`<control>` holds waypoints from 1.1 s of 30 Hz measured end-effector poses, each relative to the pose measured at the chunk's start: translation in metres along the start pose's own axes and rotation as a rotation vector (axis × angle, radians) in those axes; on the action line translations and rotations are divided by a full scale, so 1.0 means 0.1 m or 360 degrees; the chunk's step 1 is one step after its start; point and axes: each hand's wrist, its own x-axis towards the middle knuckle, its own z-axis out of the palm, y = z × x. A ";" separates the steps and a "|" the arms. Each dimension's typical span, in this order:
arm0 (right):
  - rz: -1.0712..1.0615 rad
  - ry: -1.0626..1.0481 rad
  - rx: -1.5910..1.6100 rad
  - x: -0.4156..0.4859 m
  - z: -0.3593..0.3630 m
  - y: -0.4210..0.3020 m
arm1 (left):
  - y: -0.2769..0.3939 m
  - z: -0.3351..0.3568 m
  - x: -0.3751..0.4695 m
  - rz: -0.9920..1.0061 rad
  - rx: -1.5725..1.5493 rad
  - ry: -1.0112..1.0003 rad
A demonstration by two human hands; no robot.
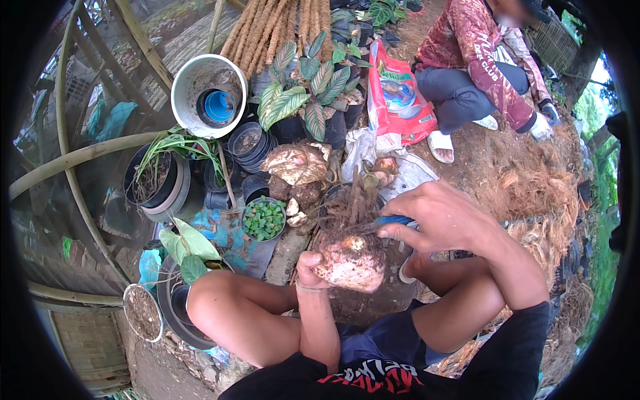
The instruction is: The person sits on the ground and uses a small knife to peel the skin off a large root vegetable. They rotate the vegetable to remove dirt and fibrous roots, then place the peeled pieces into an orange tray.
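My left hand [311,270] grips a large pinkish, soil-marked tuber [352,270] from its left side, above my lap. Dark fibrous roots cover the tuber's upper end, partly over a black pot [332,200]. A blue-handled tool [396,220] is pinched in my right hand [437,217], its thin end at those roots; whether it is a knife or scissors I cannot tell. Just beyond lie another big brown, scaly tuber [297,165] and a smaller reddish one [385,170]. Pale cut-looking pieces [295,212] rest left of the roots.
Stacked black pots [250,145], a small-leaved potted plant [263,220] and a white bucket [182,100] stand to the left. Striped-leaf plants [315,90] and a red printed bag [402,100] are ahead. At right, a gloved person [465,65] squats by loose brown fibre [530,185].
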 end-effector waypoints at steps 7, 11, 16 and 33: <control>0.0139 0.0056 -0.0017 0.06 0.13 -0.01 | -0.07 -0.10 0.03 -0.0311 0.0110 -0.0116; 0.0216 0.0013 0.0062 0.13 0.12 0.11 | -0.20 -0.11 0.09 -0.0158 0.0118 -0.0149; 0.0334 -0.0074 0.0487 0.13 0.09 0.27 | -0.17 -0.07 0.13 -0.0127 0.0183 0.0018; 0.0273 0.0337 0.0589 0.38 0.58 0.48 | -0.05 0.18 0.22 0.0232 0.1193 0.0296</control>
